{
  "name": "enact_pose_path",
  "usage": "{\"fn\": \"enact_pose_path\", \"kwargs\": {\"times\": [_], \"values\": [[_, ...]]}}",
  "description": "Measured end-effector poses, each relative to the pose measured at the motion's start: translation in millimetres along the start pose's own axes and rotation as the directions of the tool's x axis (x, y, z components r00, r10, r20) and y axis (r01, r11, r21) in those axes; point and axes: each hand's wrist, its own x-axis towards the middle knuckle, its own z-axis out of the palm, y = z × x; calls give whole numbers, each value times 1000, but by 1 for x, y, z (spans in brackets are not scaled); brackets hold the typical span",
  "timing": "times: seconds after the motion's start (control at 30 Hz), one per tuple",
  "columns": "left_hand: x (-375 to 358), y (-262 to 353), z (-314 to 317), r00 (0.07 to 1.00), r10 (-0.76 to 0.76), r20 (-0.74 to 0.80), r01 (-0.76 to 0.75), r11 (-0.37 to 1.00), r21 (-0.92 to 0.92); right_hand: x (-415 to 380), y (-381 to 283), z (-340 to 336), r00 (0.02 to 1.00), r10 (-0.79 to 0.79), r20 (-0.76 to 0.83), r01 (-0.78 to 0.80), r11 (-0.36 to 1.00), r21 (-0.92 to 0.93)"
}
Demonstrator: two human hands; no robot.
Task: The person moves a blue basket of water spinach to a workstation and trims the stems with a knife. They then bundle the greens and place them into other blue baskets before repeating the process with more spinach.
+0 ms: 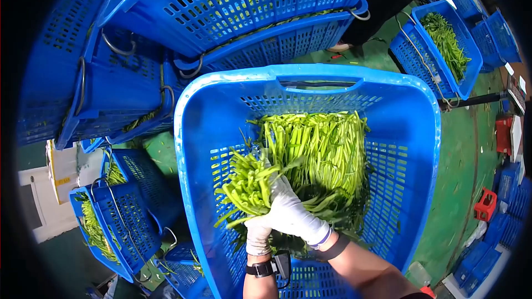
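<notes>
A bunch of green leafy stalks (248, 182) is held inside the large blue crate (213, 105), its cut ends tilted up and to the left. My right hand (291, 213), in a white glove, is closed around the bunch from the right. Below it, my gloved left hand (259, 233) grips the same bunch from underneath, its fingers partly hidden by stalks. A black device is strapped to my left wrist. More stalks (316, 155) lie side by side in the crate, with darker leaves toward the near side.
Stacked blue crates (238, 11) stand close behind and to the left, several with metal handles. A filled crate (446, 44) sits at the upper right, near a person's dark-clothed leg (366, 16). A red crate (485, 205) rests on the green floor (460, 188).
</notes>
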Motion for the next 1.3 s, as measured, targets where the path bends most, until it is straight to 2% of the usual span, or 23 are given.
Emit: {"fn": "enact_pose_path", "kwargs": {"times": [0.07, 0.17, 0.23, 0.27, 0.3, 0.37, 0.43, 0.47, 0.5, 0.57, 0.77, 0.83, 0.87, 0.9, 0.93, 0.97, 1.03, 1.07, 1.1, 1.17, 1.2, 1.23, 1.3], "values": [[0, -20, -5, 999, 31, -36, -30, 999, 31, 0, -17, -4, 992, -35, 125, 81, 918, -387], [5, -45, -8, 992, 86, -95, -79, 994, 70, -1, -19, -8, 966, -132, 223, 188, 949, -254], [0, -53, -16, 984, 115, -137, -101, 989, 109, 2, -29, -49, 942, 18, 334, -77, 983, 165], [-3, -46, -19, 960, 264, -89, -183, 838, 514, 6, -5, -54, 984, -15, 178, -84, 840, 537], [-7, -40, -20, 928, 371, 18, -227, 527, 819, 14, 3, -60, 994, -101, 52, 50, 803, 593], [-15, -55, -24, 969, 238, -73, -107, 663, 741, 19, 2, -56, 955, 144, 260, -285, 693, 662], [-24, -60, -14, 928, 126, -351, -158, 985, -66, 45, 72, -51, 976, -61, 208, 11, 972, 233], [-40, -32, -11, 927, 248, -281, -91, 876, 474, 50, 88, -53, 994, 36, 103, -58, 973, 223], [-47, -32, -17, 927, 243, -285, -82, 874, 478, 62, 112, -57, 972, 180, 150, -232, 834, 500], [-75, -31, -38, 935, 226, -273, -33, 824, 566, 66, 111, -55, 961, 235, 145, -275, 767, 580], [-186, -11, -97, 936, 203, -288, 102, 627, 773, 60, 56, -61, 958, 217, 190, -213, 976, -41], [-183, -6, -87, 917, 278, -287, 41, 649, 760, 33, -2, -72, 935, -87, 344, -9, 963, 269], [-167, -4, -74, 896, 350, -272, -36, 669, 742, 6, -61, -77, 892, -71, 447, -101, 931, 350], [-153, 3, -64, 869, 421, -259, -116, 683, 721, -26, -107, -76, 836, -59, 546, -204, 890, 408], [-145, 21, -58, 925, 316, -209, -295, 947, 127, -44, -126, -64, 801, -156, 579, -19, 959, 284], [-143, 43, -52, 955, 286, -85, -286, 799, -529, -62, -141, -51, 745, -241, 622, 178, 971, 162], [-151, 93, -27, 950, 297, -96, -288, 715, -637, -95, -140, -38, 762, -227, 607, 72, 961, 268], [-160, 121, -12, 953, 290, -87, -260, 639, -724, -119, -165, -27, 793, -75, 605, -390, 700, 598], [-170, 149, 2, 954, 290, -79, -235, 555, -798, -130, -138, -21, 795, -243, 556, -131, 826, 548], [-200, 189, 17, 957, 286, -55, -165, 376, -912, -165, -150, 5, 807, -175, 564, 63, 975, 212], [-216, 197, 14, 958, 286, -34, -119, 285, -951, -182, -160, 15, 821, -28, 571, -179, 936, 302], [-230, 111, -8, 922, 372, -105, -270, 426, -863, -198, -171, 24, 797, 123, 591, -408, 832, 377], [-285, 170, 0, 947, 64, -314, -279, 647, -710, -225, -200, 47, 846, 106, 522, -339, 864, 373]]}}
